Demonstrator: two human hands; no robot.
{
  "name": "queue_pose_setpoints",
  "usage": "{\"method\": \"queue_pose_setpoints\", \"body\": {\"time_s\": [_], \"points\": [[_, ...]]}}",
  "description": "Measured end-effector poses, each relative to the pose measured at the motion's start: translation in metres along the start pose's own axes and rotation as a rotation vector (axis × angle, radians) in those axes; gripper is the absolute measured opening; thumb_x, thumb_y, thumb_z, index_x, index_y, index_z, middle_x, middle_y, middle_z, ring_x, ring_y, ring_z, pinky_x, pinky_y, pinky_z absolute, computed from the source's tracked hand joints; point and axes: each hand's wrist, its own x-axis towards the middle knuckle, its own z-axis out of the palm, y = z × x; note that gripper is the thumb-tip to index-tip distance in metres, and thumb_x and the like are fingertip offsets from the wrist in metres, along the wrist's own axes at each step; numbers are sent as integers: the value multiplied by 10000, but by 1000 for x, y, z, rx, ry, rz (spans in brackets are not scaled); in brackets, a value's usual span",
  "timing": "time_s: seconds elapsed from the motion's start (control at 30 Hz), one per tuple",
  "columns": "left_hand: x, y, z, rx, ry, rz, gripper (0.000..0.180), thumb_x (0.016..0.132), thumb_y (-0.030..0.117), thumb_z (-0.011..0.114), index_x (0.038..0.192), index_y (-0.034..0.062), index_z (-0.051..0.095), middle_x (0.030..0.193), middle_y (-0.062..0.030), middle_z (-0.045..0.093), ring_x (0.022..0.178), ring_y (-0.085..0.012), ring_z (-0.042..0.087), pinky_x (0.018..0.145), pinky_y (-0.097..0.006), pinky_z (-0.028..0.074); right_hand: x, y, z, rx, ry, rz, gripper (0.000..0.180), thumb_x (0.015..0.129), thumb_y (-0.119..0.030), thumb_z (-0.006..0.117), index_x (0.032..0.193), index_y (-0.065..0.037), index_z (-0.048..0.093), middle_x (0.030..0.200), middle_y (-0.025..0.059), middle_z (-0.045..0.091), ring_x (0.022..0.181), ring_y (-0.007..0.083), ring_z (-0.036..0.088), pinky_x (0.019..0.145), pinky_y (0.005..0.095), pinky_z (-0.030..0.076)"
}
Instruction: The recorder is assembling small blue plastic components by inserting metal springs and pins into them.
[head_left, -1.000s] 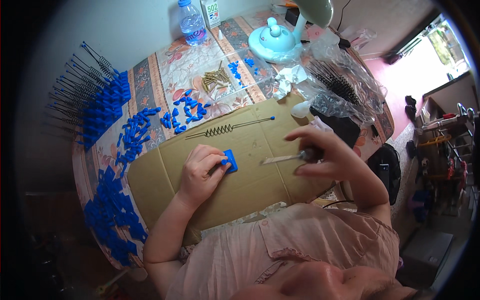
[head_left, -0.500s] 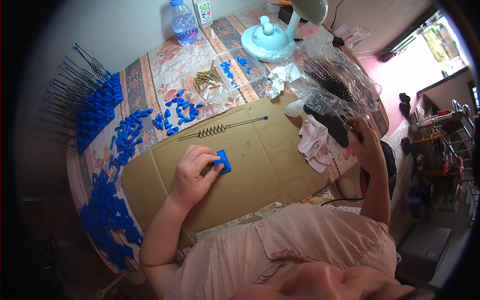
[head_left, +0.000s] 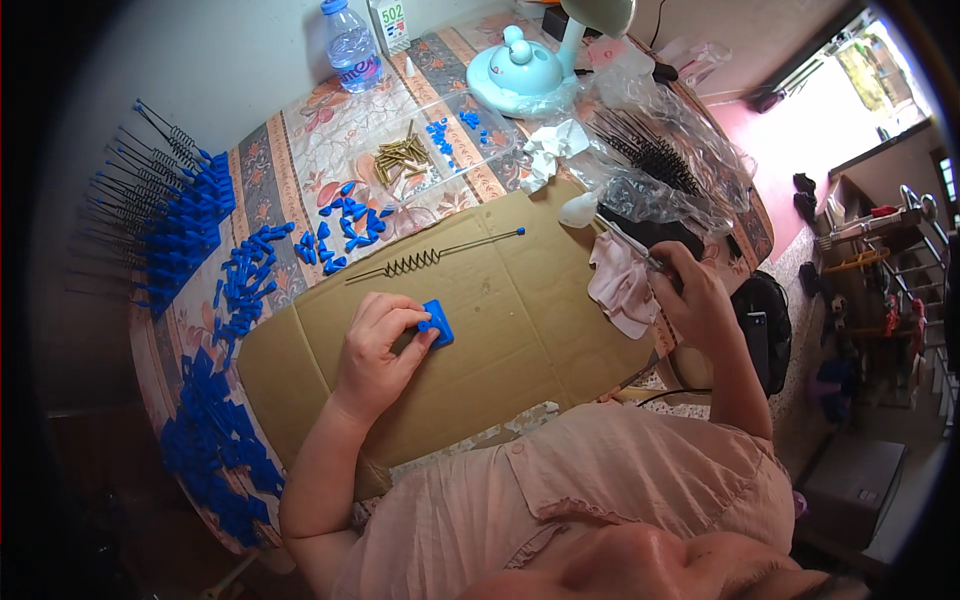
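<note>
- Blue plastic piece [head_left: 437, 323]: small, flat, lies on the cardboard sheet [head_left: 520, 300], near its middle. Left hand [head_left: 378, 340] rests on the sheet with fingers bent over the piece's left side, pinning it.
- Right hand [head_left: 693, 292]: off the right edge of the sheet, fingers closed around a thin metal-tipped tool [head_left: 640, 255]; the tip points up and left over a pink cloth [head_left: 620, 285].
- Spring rod [head_left: 435, 258]: a thin wire with a coil in its middle and a blue bead at one end, lying loose on the cardboard just above the left hand, apart from it.
- Tabletop [head_left: 290, 170]: covered with a flowered, striped cloth; the cardboard lies flat on it.
- Left side: loose blue parts [head_left: 245, 280] in a scatter, a dense heap of blue pieces [head_left: 215, 450] at the near corner, and a row of blue holders with wires sticking out [head_left: 175, 215] at the far left.
- Far side: clear tray [head_left: 430, 155] holding brass pins and a few blue bits; plastic water bottle [head_left: 350, 45]; pale blue lamp base [head_left: 520, 70]; crumpled white tissue [head_left: 555, 145]; clear bag with black bristly wires [head_left: 650, 160].
- Room: grey wall behind the tabletop; to the right, pink floor in bright daylight, shoes and a metal rack, a dark bag [head_left: 765, 320] beside the person's right arm.
</note>
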Motion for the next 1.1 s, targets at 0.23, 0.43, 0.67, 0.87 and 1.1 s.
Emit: {"method": "queue_pose_setpoints", "body": {"time_s": [0.23,0.43,0.67,0.87,1.1], "points": [[0,0,0,14,1,10,152,741,21,720,867,14,636,890,-115,622,838,-277,580,735,-354,464,-1,-1,4,-95,53,-20,243,847,-110,571,1078,-39,546,809,163,648,724,309,654,639,377,485],[2,0,1,3,-1,18,151,742,14,714,870,11,634,892,-121,620,837,-271,579,732,-349,465,-7,5,14,-168,60,-30,238,824,-115,584,1049,-43,552,832,153,656,744,311,657,644,391,495],[1,0,1,5,-1,8,146,748,17,710,874,14,637,896,-119,620,837,-266,580,731,-349,468,-8,10,18,-377,127,-167,242,796,-154,626,1013,-55,581,847,105,623,830,286,625,692,402,490],[1,0,0,2,7,6,147,744,14,711,871,16,638,896,-121,621,834,-270,583,732,-349,469,-4,22,-2,-282,93,-163,292,789,-167,645,1058,-56,622,889,91,617,829,291,622,734,416,488],[0,1,0,-1,2,9,152,736,6,713,866,14,635,891,-121,624,835,-275,588,730,-349,469,11,44,-28,-406,30,6,590,677,-245,739,1203,-42,566,1143,121,564,1060,315,562,890,416,445]]}}
